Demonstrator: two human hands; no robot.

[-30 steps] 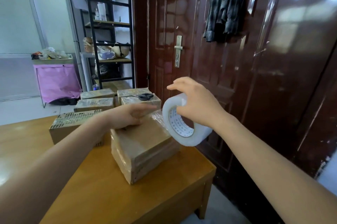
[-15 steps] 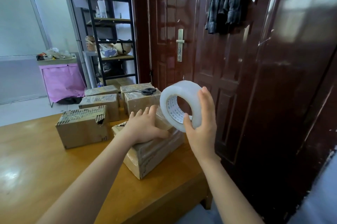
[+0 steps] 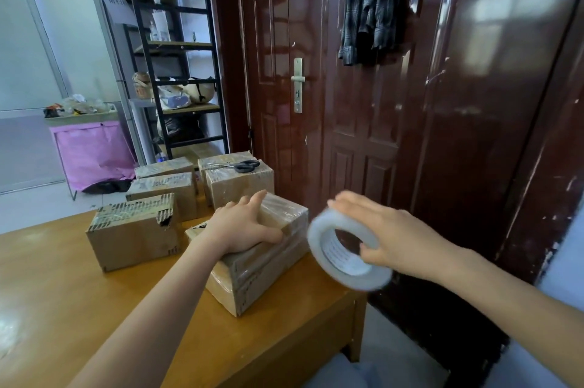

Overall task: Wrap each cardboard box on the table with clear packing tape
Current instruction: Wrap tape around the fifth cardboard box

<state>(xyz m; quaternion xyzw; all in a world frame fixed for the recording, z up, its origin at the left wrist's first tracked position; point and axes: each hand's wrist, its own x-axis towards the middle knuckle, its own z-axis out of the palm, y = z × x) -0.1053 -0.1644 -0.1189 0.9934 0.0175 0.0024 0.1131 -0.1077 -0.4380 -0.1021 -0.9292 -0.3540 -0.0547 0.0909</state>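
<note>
A cardboard box [image 3: 252, 274] partly covered in clear tape lies near the table's right front corner. My left hand [image 3: 241, 226] presses flat on its top, fingers spread. To the right of the box, off the table edge, my right hand [image 3: 388, 234] grips a roll of clear packing tape [image 3: 344, 250], thumb inside the core and fingers over the rim. The roll is blurred. A film of tape shows on the box's far end [image 3: 284, 206].
Several other cardboard boxes [image 3: 132, 234] stand behind and to the left on the wooden table [image 3: 79, 308]. Black scissors [image 3: 245, 166] lie on the rear box. A dark red door [image 3: 347, 103] is close on the right; a black shelf rack [image 3: 177, 71] stands behind.
My right hand has swung the tape roll down and to the right, away from the box, turning palm-down. My left hand stays pressed on the box top.
</note>
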